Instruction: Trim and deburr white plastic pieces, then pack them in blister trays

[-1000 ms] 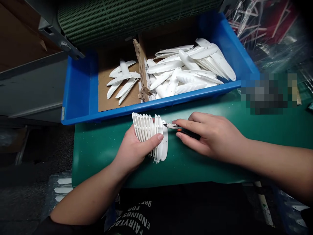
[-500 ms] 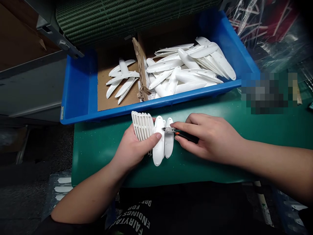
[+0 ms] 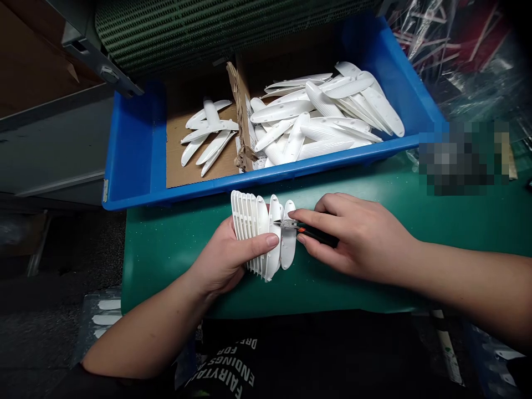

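My left hand (image 3: 233, 252) is closed around a row of white oval plastic parts (image 3: 250, 216) standing side by side, the thumb pressed on the part at the right end. Another white part (image 3: 288, 244) sits just right of that row, beneath the pliers' jaws; what carries it is hidden. My right hand (image 3: 353, 233) grips a pair of small pliers (image 3: 313, 233) with black and orange handles, possibly cutters. Their metal tips point left and reach the edge of the thumbed part.
A blue bin (image 3: 266, 178) lies beyond my hands on the green tabletop (image 3: 174, 249). A cardboard divider (image 3: 236, 111) splits it, with white parts (image 3: 320, 116) on both sides. Green ribbed belting (image 3: 216, 33) overhangs its back. Clear plastic bags (image 3: 465, 66) lie at the right.
My left hand's row of parts has shifted slightly right, and the thumbed part has turned more edge-on and joined the row. The pliers stay at nearly the same spot.
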`<control>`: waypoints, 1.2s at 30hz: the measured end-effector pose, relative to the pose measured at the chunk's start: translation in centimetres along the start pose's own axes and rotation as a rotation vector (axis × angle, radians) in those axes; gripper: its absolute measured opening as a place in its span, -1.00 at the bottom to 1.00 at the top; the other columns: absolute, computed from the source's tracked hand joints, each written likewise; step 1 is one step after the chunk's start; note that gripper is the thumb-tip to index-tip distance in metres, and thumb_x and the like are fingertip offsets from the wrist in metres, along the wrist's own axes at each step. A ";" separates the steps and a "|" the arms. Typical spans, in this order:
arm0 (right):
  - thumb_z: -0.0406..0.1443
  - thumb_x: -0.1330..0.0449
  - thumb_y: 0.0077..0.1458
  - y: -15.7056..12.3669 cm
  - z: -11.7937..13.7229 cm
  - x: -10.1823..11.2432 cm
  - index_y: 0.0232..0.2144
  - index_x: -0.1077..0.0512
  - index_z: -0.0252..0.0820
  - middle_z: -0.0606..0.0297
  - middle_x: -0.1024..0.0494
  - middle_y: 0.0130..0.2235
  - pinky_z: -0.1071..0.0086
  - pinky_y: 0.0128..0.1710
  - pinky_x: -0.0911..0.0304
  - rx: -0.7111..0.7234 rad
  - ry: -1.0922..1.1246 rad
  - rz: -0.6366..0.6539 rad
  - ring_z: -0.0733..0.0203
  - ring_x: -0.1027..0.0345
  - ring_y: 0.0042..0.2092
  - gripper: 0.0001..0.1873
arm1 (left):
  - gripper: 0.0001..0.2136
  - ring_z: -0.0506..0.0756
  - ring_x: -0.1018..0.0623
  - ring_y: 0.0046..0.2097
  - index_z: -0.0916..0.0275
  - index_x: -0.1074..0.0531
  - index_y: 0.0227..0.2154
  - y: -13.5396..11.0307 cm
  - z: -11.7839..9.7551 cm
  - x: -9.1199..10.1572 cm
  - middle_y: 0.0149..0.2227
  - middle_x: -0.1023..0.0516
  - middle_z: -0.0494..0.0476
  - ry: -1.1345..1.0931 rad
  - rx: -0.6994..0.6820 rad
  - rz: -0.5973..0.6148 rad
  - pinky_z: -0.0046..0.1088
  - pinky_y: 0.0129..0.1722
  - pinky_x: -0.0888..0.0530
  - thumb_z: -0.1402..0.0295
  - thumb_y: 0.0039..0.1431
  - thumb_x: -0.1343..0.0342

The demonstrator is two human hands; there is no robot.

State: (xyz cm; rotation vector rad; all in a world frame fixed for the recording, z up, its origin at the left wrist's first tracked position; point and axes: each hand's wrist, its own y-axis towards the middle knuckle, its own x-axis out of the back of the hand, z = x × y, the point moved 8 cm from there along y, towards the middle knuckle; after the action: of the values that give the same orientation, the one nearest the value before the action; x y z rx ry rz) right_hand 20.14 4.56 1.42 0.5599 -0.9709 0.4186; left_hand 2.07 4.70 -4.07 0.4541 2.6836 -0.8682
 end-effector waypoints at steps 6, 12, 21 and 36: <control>-0.16 -0.19 0.41 0.0 -0.1 0.1 0.18 -0.58 -0.12 0.13 -0.54 -0.20 0.26 -0.29 -0.18 -0.009 -0.072 0.009 0.08 -0.39 -0.24 -0.61 | -0.56 0.31 -0.72 -0.01 0.23 -0.64 0.03 0.0 -0.5 -0.5 -0.08 -0.74 0.24 -0.007 -0.041 0.001 -0.20 0.01 -0.67 0.31 0.08 -0.53; -0.15 -0.17 0.42 0.1 -0.1 0.0 0.19 -0.58 -0.15 0.09 -0.55 -0.17 0.23 -0.27 -0.16 -0.005 -0.153 0.014 0.03 -0.38 -0.22 -0.59 | -0.59 0.31 -0.73 -0.05 0.24 -0.65 -0.03 0.0 -0.7 -0.2 -0.11 -0.75 0.21 0.002 -0.083 -0.040 -0.19 0.01 -0.68 0.35 0.05 -0.55; -0.14 -0.14 0.44 0.0 0.3 -0.3 0.20 -0.57 -0.17 0.10 -0.53 -0.20 0.25 -0.27 -0.12 0.002 -0.178 0.032 0.04 -0.35 -0.23 -0.57 | -0.59 0.28 -0.71 0.00 0.23 -0.64 -0.02 0.1 -0.5 0.2 -0.03 -0.74 0.20 0.048 -0.127 -0.054 -0.31 -0.04 -0.67 0.39 0.05 -0.55; -0.12 -0.09 0.48 -0.1 0.4 -0.6 0.22 -0.56 -0.17 0.08 -0.52 -0.21 0.23 -0.30 -0.08 -0.016 -0.243 0.035 0.01 -0.35 -0.24 -0.55 | -0.63 0.21 -0.70 -0.04 0.18 -0.64 -0.05 0.0 -0.4 0.6 -0.05 -0.73 0.14 0.133 -0.163 -0.118 -0.34 -0.03 -0.66 0.33 0.08 -0.55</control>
State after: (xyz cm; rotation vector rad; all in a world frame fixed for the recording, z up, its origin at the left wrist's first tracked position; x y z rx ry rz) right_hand 19.66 4.16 1.04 0.5885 -1.2170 0.3788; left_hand 1.40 5.07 -3.94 0.3293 2.8998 -0.6626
